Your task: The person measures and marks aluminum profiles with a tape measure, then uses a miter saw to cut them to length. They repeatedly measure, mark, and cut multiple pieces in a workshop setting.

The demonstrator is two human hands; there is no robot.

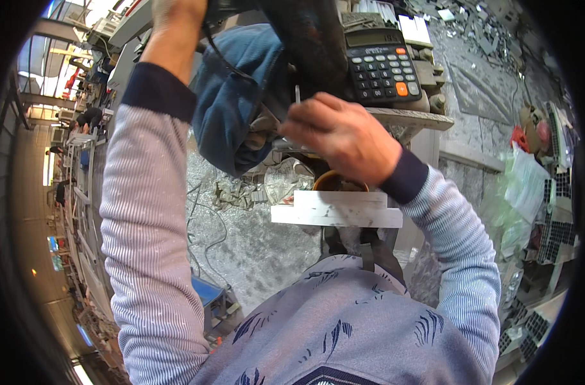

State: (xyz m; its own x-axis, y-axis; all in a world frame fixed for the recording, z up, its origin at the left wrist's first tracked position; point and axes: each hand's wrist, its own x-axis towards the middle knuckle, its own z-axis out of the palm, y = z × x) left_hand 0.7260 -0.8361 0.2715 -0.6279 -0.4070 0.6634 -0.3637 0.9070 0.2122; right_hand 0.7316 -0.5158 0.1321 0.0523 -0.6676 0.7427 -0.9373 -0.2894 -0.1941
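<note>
My left hand (179, 9) reaches up past the top edge, so its fingers are cut off from sight. In the middle, my right hand (344, 138) is closed, with curled fingers slightly smeared by motion; whatever they hold, if anything, is hidden. Just above those fingers a thin pale metal rod (297, 94) points downward, beside a dark, thick cylindrical machine part (312, 38). Below the hand sits a round container with an orange rim (339, 174), partly covered by it. White bars (337, 215) lie stacked in front of that container.
A black calculator (382, 67) rests on the bench (427, 119) right of the machine. Blue cloth (238, 83) hangs to its left. Cables (220, 224) trail over the dusty floor. Scraps (485, 32) and clear plastic sheeting (514, 199) lie to the right; a blue stool-like object (206, 292) stands lower left.
</note>
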